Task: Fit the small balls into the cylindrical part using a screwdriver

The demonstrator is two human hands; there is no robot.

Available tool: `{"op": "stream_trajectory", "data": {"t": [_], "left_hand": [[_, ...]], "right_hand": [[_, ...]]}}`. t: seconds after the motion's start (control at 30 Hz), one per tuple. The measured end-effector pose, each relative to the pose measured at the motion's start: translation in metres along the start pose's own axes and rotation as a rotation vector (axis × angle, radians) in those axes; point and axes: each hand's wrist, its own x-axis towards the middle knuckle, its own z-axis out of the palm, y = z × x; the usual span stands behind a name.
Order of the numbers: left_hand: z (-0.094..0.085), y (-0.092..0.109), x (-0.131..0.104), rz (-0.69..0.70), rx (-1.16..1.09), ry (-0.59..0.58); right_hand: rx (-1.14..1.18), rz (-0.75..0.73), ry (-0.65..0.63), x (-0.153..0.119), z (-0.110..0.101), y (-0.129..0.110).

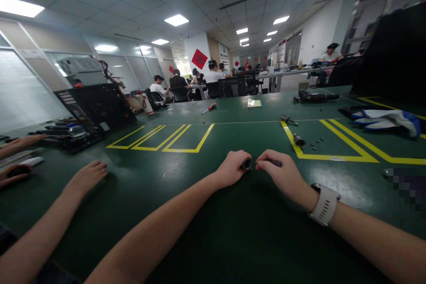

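Near the middle of the green table, my left hand (233,167) is closed around a small hollow metal cylinder (246,164), its round opening turned toward my right hand. My right hand (280,169) pinches a slim tool with a dark handle (276,163). The tool's thin end points at the cylinder's opening; whether it touches the metal I cannot tell. A similar metal cylinder (299,140) lies to the right, beside several tiny metal pieces (313,145). Farther back is a metal part with a shaft (289,120).
A red-handled screwdriver (209,108) and a small pale card (254,103) lie farther back. White-and-blue gloves (386,122) and a black power tool (314,96) are at right. Another person's hand (88,175) rests at left, near an open computer case (96,106).
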Motion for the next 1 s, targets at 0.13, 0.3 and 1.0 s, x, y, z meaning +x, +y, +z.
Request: {"op": "stream_trajectory", "data": {"t": [0.13, 0.3, 1.0], "left_hand": [[0.002, -0.001, -0.001, -0.015, 0.008, 0.026], [0.003, -0.003, 0.000, -0.063, -0.048, 0.062], [0.003, -0.002, 0.000, -0.064, 0.030, 0.038]], "right_hand": [[0.526, 0.254, 0.080, 0.006, -0.001, 0.010], [0.728, 0.404, 0.088, 0.007, 0.003, 0.020], [0.704, 0.438, 0.093, 0.005, 0.005, 0.015]]}}
